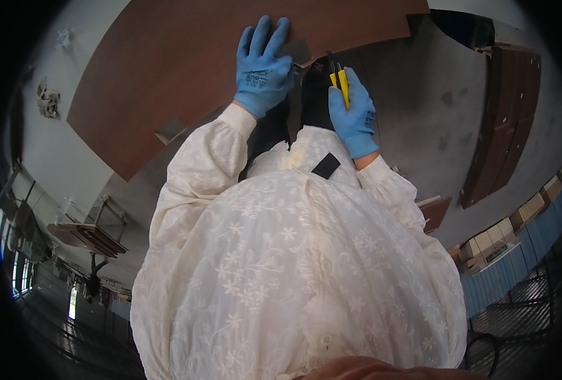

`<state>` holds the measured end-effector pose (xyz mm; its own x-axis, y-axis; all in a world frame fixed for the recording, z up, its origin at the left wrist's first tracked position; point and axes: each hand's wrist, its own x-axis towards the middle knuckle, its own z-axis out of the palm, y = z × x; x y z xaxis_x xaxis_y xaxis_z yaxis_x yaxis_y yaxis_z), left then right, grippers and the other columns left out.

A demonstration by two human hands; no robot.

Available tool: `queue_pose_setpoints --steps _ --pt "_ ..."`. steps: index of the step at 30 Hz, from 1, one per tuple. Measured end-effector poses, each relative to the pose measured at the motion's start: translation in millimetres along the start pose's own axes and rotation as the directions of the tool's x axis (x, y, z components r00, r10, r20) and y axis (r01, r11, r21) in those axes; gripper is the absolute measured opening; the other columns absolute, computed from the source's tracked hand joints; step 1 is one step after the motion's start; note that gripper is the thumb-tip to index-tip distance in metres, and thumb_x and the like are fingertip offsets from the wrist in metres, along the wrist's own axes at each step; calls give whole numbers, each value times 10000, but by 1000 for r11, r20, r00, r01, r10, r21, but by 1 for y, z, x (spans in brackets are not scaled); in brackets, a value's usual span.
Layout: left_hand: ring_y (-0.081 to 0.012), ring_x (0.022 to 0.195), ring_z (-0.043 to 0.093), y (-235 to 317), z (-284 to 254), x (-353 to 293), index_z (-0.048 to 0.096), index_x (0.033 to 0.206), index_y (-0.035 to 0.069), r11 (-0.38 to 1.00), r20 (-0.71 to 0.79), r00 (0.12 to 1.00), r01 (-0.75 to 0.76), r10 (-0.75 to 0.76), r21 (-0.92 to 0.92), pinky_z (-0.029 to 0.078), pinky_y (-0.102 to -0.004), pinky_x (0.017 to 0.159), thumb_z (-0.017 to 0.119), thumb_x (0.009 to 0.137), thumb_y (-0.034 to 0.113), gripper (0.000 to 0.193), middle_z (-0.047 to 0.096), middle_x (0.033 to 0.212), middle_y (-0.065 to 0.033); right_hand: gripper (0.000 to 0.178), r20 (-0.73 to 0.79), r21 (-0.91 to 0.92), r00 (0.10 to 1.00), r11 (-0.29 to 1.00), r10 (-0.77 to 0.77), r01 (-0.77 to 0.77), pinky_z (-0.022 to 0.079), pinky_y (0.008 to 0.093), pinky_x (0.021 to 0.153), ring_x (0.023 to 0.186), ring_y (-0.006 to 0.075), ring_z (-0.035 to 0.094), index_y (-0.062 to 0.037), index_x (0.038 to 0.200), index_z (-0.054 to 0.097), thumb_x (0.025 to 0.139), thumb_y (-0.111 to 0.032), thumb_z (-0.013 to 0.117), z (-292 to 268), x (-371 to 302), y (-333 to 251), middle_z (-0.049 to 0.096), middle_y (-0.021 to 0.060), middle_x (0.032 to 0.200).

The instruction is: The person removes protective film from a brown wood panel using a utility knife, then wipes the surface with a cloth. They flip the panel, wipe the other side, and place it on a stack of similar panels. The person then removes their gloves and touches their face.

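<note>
Item one: brown board, broad and flat, lying on the pale worktop and overhanging its near edge toward you; square-cornered notches along the board's near edge. Item two: your left hand, blue-gloved, back upward, three fingers outstretched on the board beside a notch; whether thumb and forefinger pinch the edge, you cannot tell. Item three: your right hand, blue-gloved, closed around a yellow-handled hand tool, its dark tip near the board's near edge; exact type unclear. Item four: crumpled rag-like bundle, toward the worktop's left edge. Item five: long brown panels, to your right on the grey floor. Item six: black rectangular piece, against the lower front of your white embroidered top.
</note>
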<state>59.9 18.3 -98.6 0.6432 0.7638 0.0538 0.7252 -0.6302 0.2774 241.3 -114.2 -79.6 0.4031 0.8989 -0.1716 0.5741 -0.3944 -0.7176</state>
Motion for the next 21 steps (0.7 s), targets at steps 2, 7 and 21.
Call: queue_pose_setpoints --steps 2,7,21 --pt "-370 1503 342 1 -1 -1 759 979 201 991 -50 999 9 -16 -137 233 -544 1216 862 720 379 331 470 1581 -110 508 -12 -21 1000 1000 -17 17 590 426 821 952 376 720 -38 1372 597 929 -265 697 4 -3 0 698 223 1114" --pt "-363 1493 367 4 5 4 729 1092 193 994 -120 993 -22 8 -110 234 -576 1199 833 778 449 418 465 1581 -112 481 -2 -126 998 990 -61 61 587 445 760 871 385 711 -80 1367 616 910 -218 681 9 -8 -3 693 210 1024" --pt "-326 1475 399 4 16 3 771 892 179 999 -102 994 -28 30 19 248 -653 1164 765 842 325 154 469 1581 -63 478 -12 -196 996 977 -88 84 579 449 698 815 369 707 -118 1380 615 916 -219 668 17 -12 -7 684 180 971"
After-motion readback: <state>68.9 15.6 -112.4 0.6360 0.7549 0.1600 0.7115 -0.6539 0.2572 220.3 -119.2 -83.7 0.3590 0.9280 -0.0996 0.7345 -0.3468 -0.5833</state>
